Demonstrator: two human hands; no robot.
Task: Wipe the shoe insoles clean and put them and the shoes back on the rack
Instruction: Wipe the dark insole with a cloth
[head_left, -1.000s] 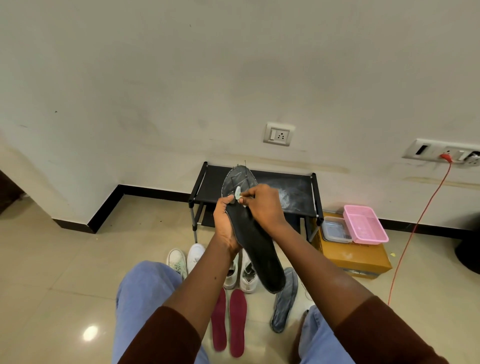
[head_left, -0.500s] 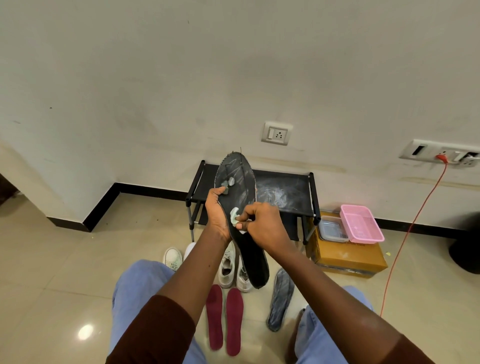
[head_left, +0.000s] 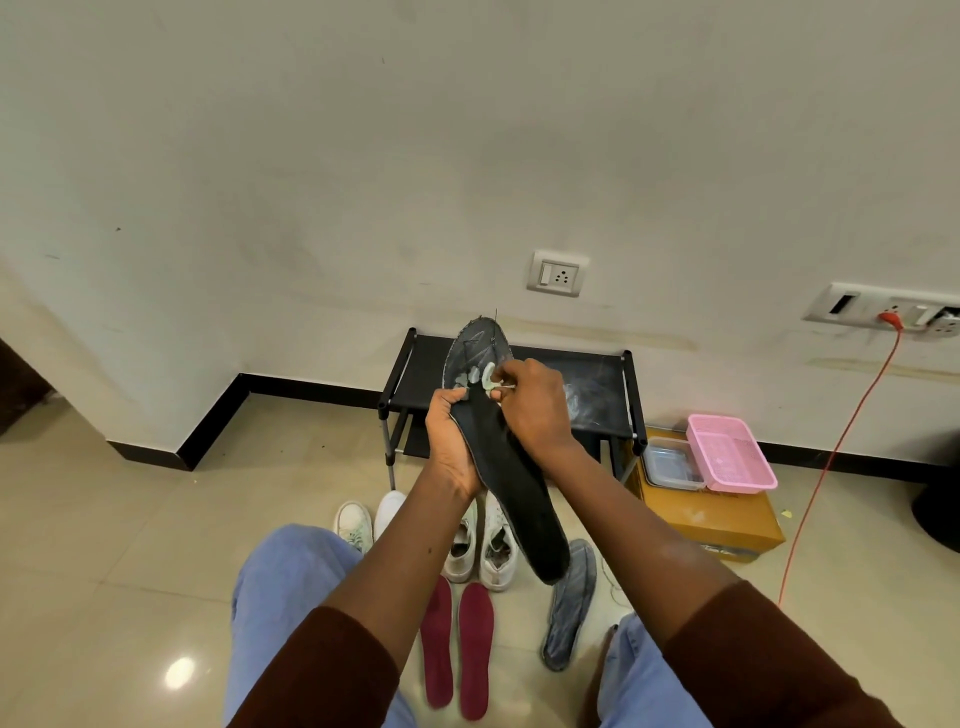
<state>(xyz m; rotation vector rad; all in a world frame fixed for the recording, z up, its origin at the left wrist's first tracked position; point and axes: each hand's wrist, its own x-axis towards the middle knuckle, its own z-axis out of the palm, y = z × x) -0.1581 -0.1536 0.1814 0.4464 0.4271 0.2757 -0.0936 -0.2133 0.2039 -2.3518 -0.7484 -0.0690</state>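
Between your knees, two maroon insoles lie flat and side by side on the floor, with a grey insole just to their right. Spread out like that, they look like a queue, though I can't tell which ones are already wiped. Just beyond them the white shoes stand in a row in front of the rack, close enough to lift straight up onto it.

Above the shoes you hold the black insole tilted, toe end up and away from you. Your left hand is curled round its left edge as a brace. Your right hand pinches a small pale wad, which I judge to be the wipe, against the toe area where pale patches show. With the edge braced, the insole should not flex under the rubbing.

The rack behind has a bare, scuffed top shelf, so mind the corner posts when you reach in. On its right a yellow box sits close by, carrying a pink basket and a clear container. Farther right an orange cable trails down. The floor to the left is where you have room to move.
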